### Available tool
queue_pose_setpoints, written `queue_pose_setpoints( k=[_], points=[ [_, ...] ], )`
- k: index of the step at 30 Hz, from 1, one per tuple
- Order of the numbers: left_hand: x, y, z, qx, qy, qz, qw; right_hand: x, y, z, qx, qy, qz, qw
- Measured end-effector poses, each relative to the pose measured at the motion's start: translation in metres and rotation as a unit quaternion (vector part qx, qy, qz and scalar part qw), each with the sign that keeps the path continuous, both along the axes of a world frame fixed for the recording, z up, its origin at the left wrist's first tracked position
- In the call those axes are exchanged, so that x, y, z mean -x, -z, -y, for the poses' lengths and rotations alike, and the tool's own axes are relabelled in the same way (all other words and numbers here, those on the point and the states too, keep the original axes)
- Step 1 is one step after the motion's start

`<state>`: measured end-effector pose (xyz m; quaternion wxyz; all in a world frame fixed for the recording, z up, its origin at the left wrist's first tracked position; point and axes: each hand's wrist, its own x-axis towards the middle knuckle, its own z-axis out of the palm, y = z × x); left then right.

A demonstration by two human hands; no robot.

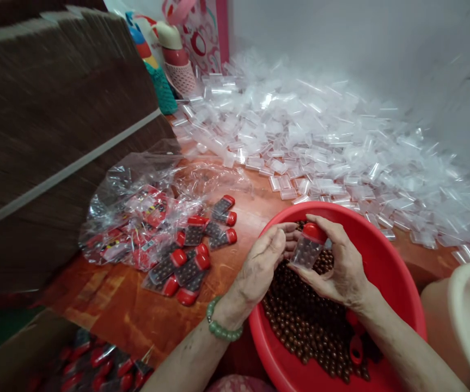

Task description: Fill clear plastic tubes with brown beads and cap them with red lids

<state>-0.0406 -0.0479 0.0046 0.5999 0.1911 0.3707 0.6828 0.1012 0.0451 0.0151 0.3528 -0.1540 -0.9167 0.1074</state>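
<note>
Above a red basin of shiny brown balls, my right hand grips a small clear container with a red cap between thumb and fingers. Dark balls show through its clear wall. My left hand is held just left of the container, its fingers stretched out and nothing seen in them; whether the fingertips touch it I cannot tell. A green bead bracelet circles the left wrist. Partly under the right forearm, a small red plastic piece with a loop lies on the balls.
Several filled red-capped containers lie left, beside a clear bag of red printed packets. Empty clear containers are heaped along the wall. A strapped brown stack stands left, a box of filled containers below, a pale bucket right.
</note>
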Motion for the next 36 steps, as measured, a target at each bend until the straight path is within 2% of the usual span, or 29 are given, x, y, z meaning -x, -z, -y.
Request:
queue_pose_setpoints(
  k=[6,9,13,16,21,25,36],
  points=[
    [0.0029,-0.0005,0.0027,-0.020,0.117,-0.019,0.993,-0.0003,0.0004,-0.0025,0.011,-0.025,0.010,1.000],
    [0.0036,-0.0014,0.0040,-0.026,0.142,-0.006,0.990,-0.0016,0.0010,-0.0040,0.011,-0.034,0.012,0.999],
    [0.0032,-0.0032,0.0044,-0.024,0.113,0.012,0.993,-0.0055,-0.0013,-0.0038,0.001,-0.042,-0.016,0.999],
    [0.0022,-0.0049,0.0024,-0.006,0.054,0.028,0.998,-0.0080,-0.0037,-0.0025,-0.011,0.002,-0.069,0.998],
    [0.0004,-0.0041,-0.0006,-0.003,0.026,0.009,1.000,-0.0070,-0.0044,-0.0006,-0.025,-0.032,-0.013,0.999],
    [-0.0004,-0.0035,-0.0001,-0.004,0.031,0.001,1.000,-0.0065,-0.0036,-0.0001,-0.018,0.009,-0.049,0.999],
    [0.0013,-0.0009,0.0037,-0.021,0.083,-0.009,0.996,-0.0053,0.0039,-0.0044,-0.008,-0.028,0.004,1.000]
  ],
)
